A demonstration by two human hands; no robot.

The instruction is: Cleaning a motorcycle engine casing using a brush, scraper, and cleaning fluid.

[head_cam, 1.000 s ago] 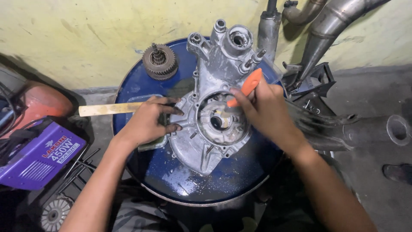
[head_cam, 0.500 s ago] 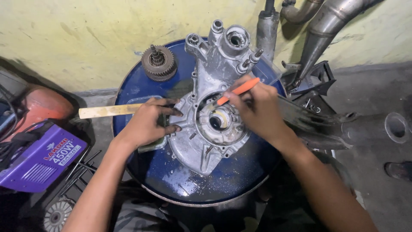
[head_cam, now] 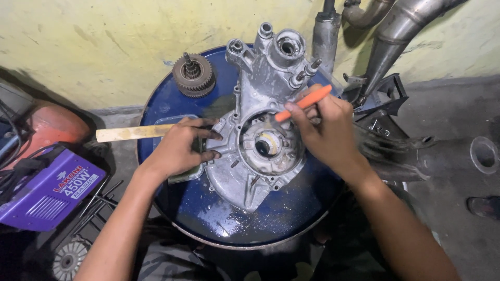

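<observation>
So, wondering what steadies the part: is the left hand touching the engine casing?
Touching: in the head view the left hand fingertips press the engine casing edge.

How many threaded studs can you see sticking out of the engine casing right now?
2, side by side on the casing upper right edge: one and one, just above the right hand. Others may be hidden under the hands.

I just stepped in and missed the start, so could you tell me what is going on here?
A person is working on a grey metal engine casing lying on top of a blue drum. The left hand steadies the casing's edge, while the right hand holds an orange-handled tool with its tip in the round opening. A toothed gear cluster sits on the drum's far side.
</observation>
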